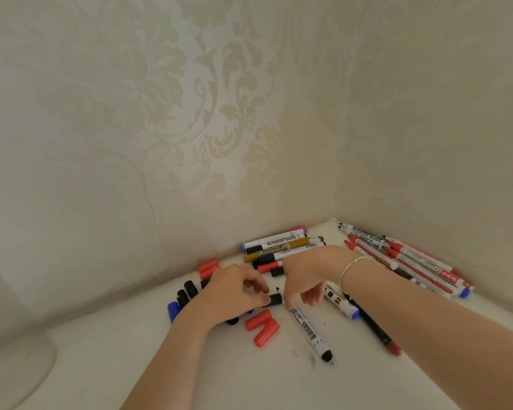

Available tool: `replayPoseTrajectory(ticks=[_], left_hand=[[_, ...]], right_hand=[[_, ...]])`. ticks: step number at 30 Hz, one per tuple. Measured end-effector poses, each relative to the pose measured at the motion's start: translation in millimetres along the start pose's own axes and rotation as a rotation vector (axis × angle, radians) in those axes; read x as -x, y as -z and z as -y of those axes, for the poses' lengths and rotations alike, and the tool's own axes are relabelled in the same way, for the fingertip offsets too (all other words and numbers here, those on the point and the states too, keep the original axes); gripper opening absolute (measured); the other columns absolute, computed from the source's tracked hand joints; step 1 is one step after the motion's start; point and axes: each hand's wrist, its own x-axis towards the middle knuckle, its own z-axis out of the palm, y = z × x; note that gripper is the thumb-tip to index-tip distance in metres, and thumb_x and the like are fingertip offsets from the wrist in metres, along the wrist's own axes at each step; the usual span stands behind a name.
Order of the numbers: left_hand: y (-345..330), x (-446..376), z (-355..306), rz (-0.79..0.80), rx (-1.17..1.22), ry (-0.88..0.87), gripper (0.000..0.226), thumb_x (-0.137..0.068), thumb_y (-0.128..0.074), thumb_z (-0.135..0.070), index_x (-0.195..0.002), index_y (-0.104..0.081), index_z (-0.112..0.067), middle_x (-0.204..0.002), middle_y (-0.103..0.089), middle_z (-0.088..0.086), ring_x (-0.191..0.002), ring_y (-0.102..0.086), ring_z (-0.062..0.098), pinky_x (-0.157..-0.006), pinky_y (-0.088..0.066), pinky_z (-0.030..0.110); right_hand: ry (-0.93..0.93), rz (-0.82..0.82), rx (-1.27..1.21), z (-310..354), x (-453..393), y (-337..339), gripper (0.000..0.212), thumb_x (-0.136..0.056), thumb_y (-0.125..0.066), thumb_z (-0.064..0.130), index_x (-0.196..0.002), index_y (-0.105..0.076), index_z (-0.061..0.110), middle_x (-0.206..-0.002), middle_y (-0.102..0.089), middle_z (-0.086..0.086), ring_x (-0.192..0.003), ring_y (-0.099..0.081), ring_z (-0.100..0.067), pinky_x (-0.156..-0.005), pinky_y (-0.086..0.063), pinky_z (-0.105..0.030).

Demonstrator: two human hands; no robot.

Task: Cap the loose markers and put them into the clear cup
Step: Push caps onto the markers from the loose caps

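I see left hand [234, 291] pinching black cap [274, 299], mouth facing right. Right hand [304, 279] grips marker [305, 324] near tip; tip just beside cap, up-left. Marker's long axis runs from tip down-right to tail on table [249, 380]. Cap nearly in line, I judge. Cup not identifiable.
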Motion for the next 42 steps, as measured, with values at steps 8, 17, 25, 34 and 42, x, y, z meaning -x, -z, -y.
replayPoseTrajectory(ticks=[8, 17, 25, 34, 42], left_hand=[[-2.2, 0.8, 1.2, -0.057, -0.085, -0.019, 0.010, -0.085, -0.065, -0.040, -0.094, -0.067, -0.038, -0.096, -0.059, -0.022, -0.095, -0.053, 0.002, -0.093, -0.042, 0.026], [7.5, 1.2, -7.5, -0.345, 0.354, -0.036, 0.029, -0.090, -0.063, -0.018, -0.114, -0.061, -0.035, -0.103, -0.063, -0.024, -0.090, -0.060, -0.009, -0.076, -0.052, 0.014], [14.3, 0.8, -7.6, -0.377, 0.558, 0.016, 0.027, -0.087, -0.067, -0.015, -0.100, -0.067, -0.039, -0.098, -0.068, -0.023, -0.089, -0.060, -0.014, -0.075, -0.047, 0.009], [9.6, 1.9, -7.4, -0.321, 0.478, -0.020, 0.032, -0.089, -0.063, -0.009, -0.100, -0.069, -0.038, -0.105, -0.067, -0.013, -0.085, -0.065, 0.022, -0.071, -0.059, 0.034], [14.5, 2.2, -8.1, -0.298, 0.826, -0.012, 0.021, -0.087, -0.064, -0.002, -0.104, -0.070, -0.013, -0.094, -0.075, 0.005, -0.085, -0.071, 0.015, -0.075, -0.056, 0.020]], right_hand=[[-0.020, -0.167, -0.168, -9.7, -1.2, -13.8, 0.019, -0.085, -0.061, 0.009, -0.100, -0.050, 0.006, -0.082, -0.059, -0.008, -0.067, -0.058, -0.017, -0.066, -0.055, -0.026], [0.273, -0.497, -0.624, -18.2, 9.2, 5.1, 0.008, -0.089, -0.050, 0.010, -0.095, -0.044, 0.012, -0.062, -0.048, -0.006, -0.036, -0.040, -0.012, -0.035, -0.029, -0.019], [0.341, -0.566, -0.494, -14.7, 5.1, -0.4, 0.009, -0.083, -0.060, 0.012, -0.083, -0.052, 0.015, -0.068, -0.051, -0.001, -0.049, -0.042, -0.012, -0.047, -0.035, -0.022], [0.338, -0.603, -0.277, -14.0, 2.4, 1.5, 0.018, -0.077, -0.065, 0.008, -0.083, -0.055, 0.022, -0.082, -0.056, 0.001, -0.063, -0.050, -0.013, -0.057, -0.042, -0.027], [0.402, -0.691, -0.347, -15.1, 1.9, 2.0, 0.021, -0.078, -0.073, 0.016, -0.094, -0.072, 0.029, -0.085, -0.063, 0.015, -0.061, -0.049, 0.000, -0.054, -0.036, -0.014]])
